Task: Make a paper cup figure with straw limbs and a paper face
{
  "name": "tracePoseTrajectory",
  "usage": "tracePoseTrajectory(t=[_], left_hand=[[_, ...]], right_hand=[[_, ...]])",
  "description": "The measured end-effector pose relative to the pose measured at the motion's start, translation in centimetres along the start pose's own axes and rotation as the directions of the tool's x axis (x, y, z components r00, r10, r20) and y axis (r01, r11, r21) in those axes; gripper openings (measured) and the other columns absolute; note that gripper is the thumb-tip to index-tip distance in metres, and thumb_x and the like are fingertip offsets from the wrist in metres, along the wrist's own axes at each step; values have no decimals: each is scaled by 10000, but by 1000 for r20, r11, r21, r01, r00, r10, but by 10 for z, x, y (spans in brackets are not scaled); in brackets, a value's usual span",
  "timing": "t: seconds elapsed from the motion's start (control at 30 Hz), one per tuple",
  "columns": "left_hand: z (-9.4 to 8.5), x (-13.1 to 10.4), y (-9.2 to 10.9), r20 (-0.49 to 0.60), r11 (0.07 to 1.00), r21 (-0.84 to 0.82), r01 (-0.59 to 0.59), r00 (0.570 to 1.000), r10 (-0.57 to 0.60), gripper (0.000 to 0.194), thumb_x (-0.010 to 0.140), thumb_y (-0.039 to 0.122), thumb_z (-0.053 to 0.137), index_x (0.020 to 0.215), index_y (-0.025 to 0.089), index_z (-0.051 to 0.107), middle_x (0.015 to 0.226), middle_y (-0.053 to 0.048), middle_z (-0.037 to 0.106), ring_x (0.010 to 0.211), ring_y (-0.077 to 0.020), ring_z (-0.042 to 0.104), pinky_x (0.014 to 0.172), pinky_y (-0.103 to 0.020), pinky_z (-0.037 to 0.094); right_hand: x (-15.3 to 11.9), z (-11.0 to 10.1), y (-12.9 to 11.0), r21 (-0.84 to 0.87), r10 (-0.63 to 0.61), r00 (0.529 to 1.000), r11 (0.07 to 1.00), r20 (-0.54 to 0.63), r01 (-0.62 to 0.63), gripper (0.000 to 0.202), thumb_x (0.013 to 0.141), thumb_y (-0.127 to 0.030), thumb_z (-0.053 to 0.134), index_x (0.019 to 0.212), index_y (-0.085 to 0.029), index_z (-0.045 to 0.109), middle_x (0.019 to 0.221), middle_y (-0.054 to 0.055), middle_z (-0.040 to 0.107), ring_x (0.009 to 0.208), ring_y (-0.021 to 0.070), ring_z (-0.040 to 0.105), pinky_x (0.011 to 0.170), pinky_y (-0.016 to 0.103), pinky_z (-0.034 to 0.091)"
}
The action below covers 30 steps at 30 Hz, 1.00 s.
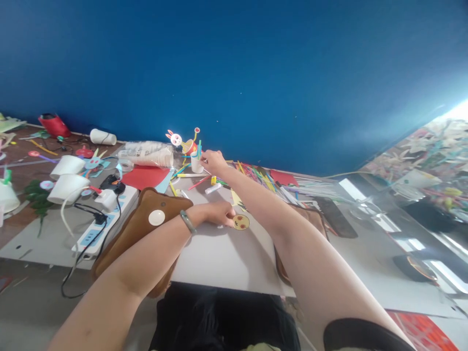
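Disc (pixel 242 223) pinched at its edge by left hand (pixel 221 214), fingertips closed together. Right hand (pixel 215 161) placed at cup (pixel 196 165); finger gap and grip cannot be told.

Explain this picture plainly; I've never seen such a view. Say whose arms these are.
No machine here: both bare arms belong to the person wearing the camera on their head, which looks forward and down. The left hand, past a green bangle, has its fingertips at the edge of a round yellow disc with a face, apparently pinching it. The right hand is at a white cup with blue straw-like sticks; whether it grips anything is unclear. On the pale grey tabletop lie thin multicoloured sticks, a brown plush cushion with a white oval and a white power strip.
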<state>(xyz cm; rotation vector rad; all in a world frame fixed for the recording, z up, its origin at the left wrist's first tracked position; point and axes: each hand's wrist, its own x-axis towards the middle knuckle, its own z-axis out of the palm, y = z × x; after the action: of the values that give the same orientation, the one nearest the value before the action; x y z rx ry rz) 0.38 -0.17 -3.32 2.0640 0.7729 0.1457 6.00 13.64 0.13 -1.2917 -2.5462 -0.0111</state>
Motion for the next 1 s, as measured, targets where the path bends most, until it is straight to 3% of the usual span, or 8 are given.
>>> tracePoseTrajectory(t=[0.23, 0.37, 0.53, 0.63, 0.73, 0.87, 1.0], left_hand=[[-2, -1, 1, 15, 1000, -30, -6, 1000, 7, 203, 717, 247, 609, 599, 184, 456, 558, 44, 414, 551, -110, 359, 555, -287, 243], [-4, -6, 6, 23, 999, -43, -12, 1000, 13, 210, 725, 227, 595, 590, 184, 440, 542, 43, 414, 540, -107, 358, 545, -291, 227], [-6, -8, 7, 44, 997, -67, -50, 998, 53, 211, 733, 212, 611, 570, 169, 484, 520, 39, 441, 520, -96, 362, 528, -282, 236], [-8, -6, 3, 73, 981, -167, -97, 991, 111, 181, 748, 267, 681, 634, 138, 627, 588, 2, 576, 572, -110, 471, 553, -256, 313], [-11, -6, 0, 87, 943, -294, -153, 979, 186, 259, 772, 375, 746, 770, 116, 738, 701, -51, 685, 655, -136, 577, 613, -249, 403], [-15, -7, -2, 13, 880, -441, -175, 979, 202, 326, 751, 434, 798, 830, 119, 768, 735, -67, 716, 681, -135, 617, 648, -244, 456], [-14, -3, -5, -98, 866, -463, -189, 982, 162, 370, 730, 472, 809, 820, 116, 770, 697, -49, 698, 640, -109, 590, 602, -220, 427]], right_hand=[[-2, 4, 2, -28, 39, 998, 999, 48, -38, 218, 932, -239, 541, 995, -190, 744, 1086, 118, 712, 1002, 266, 634, 945, 419, 386], [-7, -2, 8, -19, 24, 999, 1000, 43, -23, 268, 909, -215, 566, 1121, -188, 728, 1176, 121, 700, 1057, 270, 627, 977, 423, 383], [-24, -16, 25, -5, -9, 1000, 1000, -24, 9, 255, 892, -223, 586, 1082, -165, 747, 1113, 120, 717, 965, 237, 640, 863, 345, 422], [-41, -18, 37, 16, -77, 995, 997, 69, 76, 194, 865, -215, 619, 972, -169, 775, 974, 84, 737, 851, 200, 634, 767, 297, 416], [-61, -13, 46, 38, -177, 963, 984, 203, 172, 184, 834, -183, 653, 962, -185, 785, 942, 62, 737, 868, 195, 638, 782, 288, 416], [-84, 0, 51, 72, -215, 945, 977, 247, 203, 280, 841, -228, 684, 1107, -220, 770, 1136, 98, 705, 1013, 238, 635, 892, 335, 433], [-96, 9, 49, 115, -207, 956, 976, 210, 186, 375, 829, -241, 704, 1202, -206, 726, 1266, 120, 663, 1109, 253, 608, 933, 344, 438]])
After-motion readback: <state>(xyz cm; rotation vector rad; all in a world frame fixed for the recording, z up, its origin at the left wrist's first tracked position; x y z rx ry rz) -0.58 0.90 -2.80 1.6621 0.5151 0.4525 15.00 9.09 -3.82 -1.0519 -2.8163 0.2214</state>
